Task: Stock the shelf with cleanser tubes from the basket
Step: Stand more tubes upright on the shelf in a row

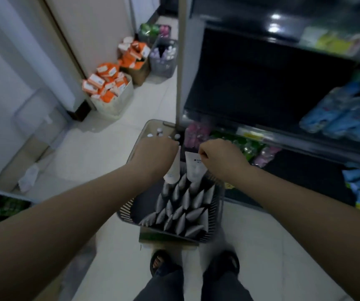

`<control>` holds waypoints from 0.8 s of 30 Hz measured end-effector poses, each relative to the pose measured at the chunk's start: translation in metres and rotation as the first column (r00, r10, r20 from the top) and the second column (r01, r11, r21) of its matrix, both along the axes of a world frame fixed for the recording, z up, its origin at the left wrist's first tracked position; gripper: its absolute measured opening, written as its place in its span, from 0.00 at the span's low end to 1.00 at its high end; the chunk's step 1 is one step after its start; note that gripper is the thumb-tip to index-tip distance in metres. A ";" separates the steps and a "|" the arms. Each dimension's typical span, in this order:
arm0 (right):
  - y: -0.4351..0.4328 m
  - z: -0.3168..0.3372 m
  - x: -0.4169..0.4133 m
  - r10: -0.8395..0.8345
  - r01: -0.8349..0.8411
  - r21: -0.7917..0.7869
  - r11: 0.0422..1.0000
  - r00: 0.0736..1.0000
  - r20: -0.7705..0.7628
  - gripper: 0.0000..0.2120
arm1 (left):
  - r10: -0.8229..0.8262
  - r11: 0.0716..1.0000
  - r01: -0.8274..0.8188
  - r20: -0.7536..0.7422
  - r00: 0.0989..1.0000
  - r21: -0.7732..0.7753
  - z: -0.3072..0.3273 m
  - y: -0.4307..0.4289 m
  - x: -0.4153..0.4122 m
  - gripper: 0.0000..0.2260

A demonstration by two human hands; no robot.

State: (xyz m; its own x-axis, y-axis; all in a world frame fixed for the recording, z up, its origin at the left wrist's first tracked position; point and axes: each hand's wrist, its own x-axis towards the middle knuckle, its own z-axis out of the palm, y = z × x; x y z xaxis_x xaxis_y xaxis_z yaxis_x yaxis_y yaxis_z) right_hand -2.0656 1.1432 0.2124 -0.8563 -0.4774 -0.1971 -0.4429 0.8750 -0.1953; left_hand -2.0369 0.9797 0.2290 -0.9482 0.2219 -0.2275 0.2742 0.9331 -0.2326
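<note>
A dark slatted basket [215,216] stands on the floor in front of my feet, packed with several white cleanser tubes [181,206] standing on end. My left hand [154,154] is closed around one white tube [171,172], lifted above the basket. My right hand [220,158] grips another white tube [194,168] by its upper end, its lower end still near the packed tubes. The black shelf unit [261,83] rises to the right, with a wide bare dark shelf at mid height.
Blue packs [344,114] lie on the shelf's right side; pink and green items [198,132] sit on a lower shelf. A second basket [151,129] of tubes stands behind the first. Boxes of orange packs [109,88] and a bin of bottles [164,57] line the far wall.
</note>
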 end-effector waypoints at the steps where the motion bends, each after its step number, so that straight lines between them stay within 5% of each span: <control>1: 0.012 0.008 0.004 -0.020 0.020 -0.005 1.000 1.000 -0.020 0.09 | -0.030 0.999 0.030 -0.016 0.999 -0.019 0.008 0.012 0.000 0.12; 11: 0.163 0.080 0.038 -0.210 0.207 -0.044 0.977 0.972 -0.105 0.09 | -0.193 0.981 0.195 -0.124 0.973 0.004 0.082 0.146 0.004 0.10; 24: 0.344 0.180 0.064 -0.299 0.252 -0.193 0.948 0.913 -0.278 0.11 | -0.286 0.958 0.282 -0.233 0.930 -0.048 0.178 0.316 -0.006 0.08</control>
State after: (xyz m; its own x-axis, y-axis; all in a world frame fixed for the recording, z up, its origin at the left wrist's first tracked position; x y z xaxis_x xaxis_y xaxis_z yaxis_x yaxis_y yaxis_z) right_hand -2.0017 1.4867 0.3925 -0.9652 -0.2177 0.1448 -0.2468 0.9415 -0.2297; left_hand -2.0431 1.2961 0.4074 -0.8726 0.4883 -0.0104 0.4632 0.8208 -0.3343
